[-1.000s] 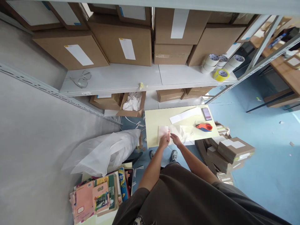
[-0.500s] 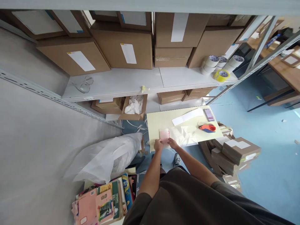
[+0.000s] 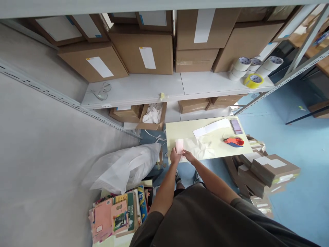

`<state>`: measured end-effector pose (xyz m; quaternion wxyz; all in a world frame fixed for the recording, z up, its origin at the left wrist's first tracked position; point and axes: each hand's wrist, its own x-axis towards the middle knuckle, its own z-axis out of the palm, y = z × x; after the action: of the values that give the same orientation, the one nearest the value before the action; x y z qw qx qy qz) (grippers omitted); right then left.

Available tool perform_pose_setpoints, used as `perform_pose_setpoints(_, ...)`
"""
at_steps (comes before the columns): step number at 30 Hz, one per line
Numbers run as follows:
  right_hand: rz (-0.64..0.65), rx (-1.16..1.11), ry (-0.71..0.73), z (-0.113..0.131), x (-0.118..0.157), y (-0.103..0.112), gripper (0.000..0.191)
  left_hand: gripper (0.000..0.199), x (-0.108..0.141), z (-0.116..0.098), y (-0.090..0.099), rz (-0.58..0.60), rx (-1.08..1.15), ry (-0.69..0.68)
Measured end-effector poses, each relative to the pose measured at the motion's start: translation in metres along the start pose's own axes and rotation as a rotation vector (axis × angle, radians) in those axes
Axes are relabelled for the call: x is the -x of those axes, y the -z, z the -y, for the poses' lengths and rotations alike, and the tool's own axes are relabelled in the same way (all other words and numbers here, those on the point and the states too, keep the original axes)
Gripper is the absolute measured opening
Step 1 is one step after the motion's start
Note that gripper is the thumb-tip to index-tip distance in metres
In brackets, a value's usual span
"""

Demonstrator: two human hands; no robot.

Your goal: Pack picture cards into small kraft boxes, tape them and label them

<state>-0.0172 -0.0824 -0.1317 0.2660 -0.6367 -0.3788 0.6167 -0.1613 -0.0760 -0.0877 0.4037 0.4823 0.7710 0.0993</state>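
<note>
A small pale pink packet [image 3: 179, 145], seemingly covered by thin white wrapping, is between my hands above the cream tabletop's near left part. My left hand [image 3: 175, 156] is closed around its left and lower side. At the lower right edge, the fingers of my right hand [image 3: 189, 156] pinch the packet or its wrapping. A crumpled sheet of thin white wrapping [image 3: 202, 146] spreads over the table right of my hands. Behind it lies a white paper strip [image 3: 211, 127]. An orange and blue tape dispenser [image 3: 233, 141] rests further right, near a blurred-out purple item [image 3: 236, 126].
Cardboard boxes [image 3: 146, 51] and tape rolls [image 3: 253, 81] fill the shelf ahead. An open box [image 3: 164, 115] holds white wrapping below. A white plastic bag [image 3: 128, 164] and a stack of books [image 3: 102, 219] are at left. Boxes [image 3: 275, 168] pile on the floor at right.
The packet now looks narrower and more upright, turned or folded in my hands. My left hand has closed further round it. The camera view has shifted slightly.
</note>
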Motion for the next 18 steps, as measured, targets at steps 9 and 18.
perform_pose_setpoints(9, -0.218, -0.04, 0.039, 0.006, 0.015, 0.061, 0.056, 0.087, 0.022, -0.063, -0.05, -0.041, -0.142, -0.07)
perform_pose_setpoints(18, -0.269, -0.152, -0.054, -0.008, 0.016, 0.105, 0.059, 0.076, 0.012, -0.063, -0.088, 0.163, -0.042, -0.107)
